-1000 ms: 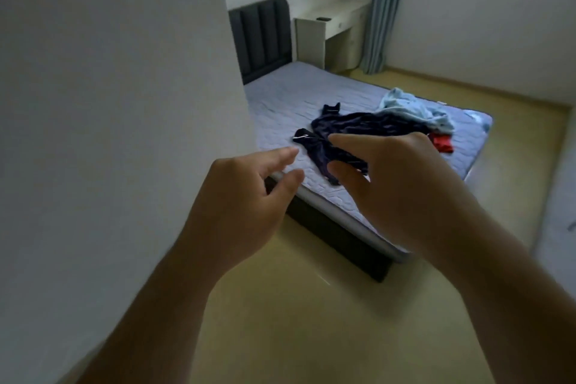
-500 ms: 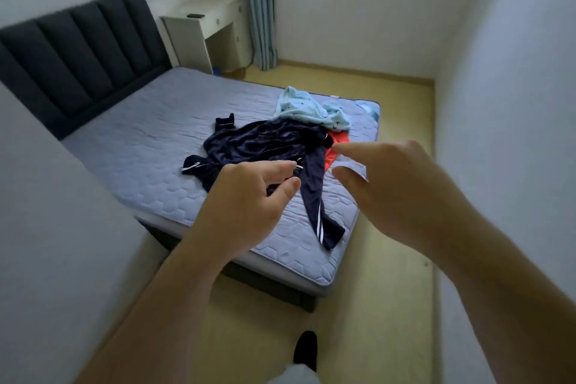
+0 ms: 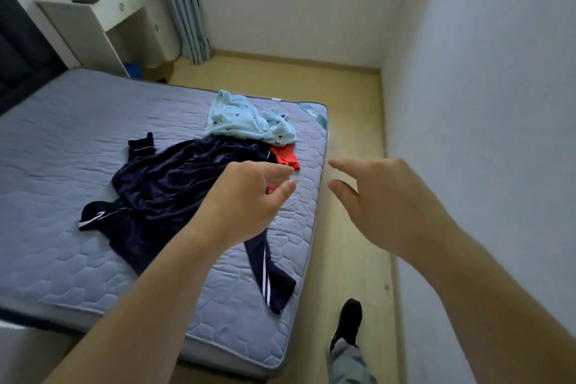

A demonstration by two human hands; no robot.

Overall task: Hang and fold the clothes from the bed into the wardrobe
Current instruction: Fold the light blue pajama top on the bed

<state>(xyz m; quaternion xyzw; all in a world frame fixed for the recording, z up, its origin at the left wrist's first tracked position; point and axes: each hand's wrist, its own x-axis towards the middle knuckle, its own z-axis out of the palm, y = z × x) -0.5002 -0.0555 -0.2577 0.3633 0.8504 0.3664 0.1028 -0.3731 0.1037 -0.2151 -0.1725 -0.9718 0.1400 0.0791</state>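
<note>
Left hand [image 3: 246,196] over crumpled navy garment [image 3: 162,190] (white stripes).

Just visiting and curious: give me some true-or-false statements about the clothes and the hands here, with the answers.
1. The navy garment lies spread on the mattress. True.
2. The left hand grips a hanger. False: it is open and holds nothing.
3. The light blue garment is neatly folded. False: it lies crumpled on the mattress.
4. A red garment shows beside the navy garment. True.
5. The right hand holds nothing. True.
</note>
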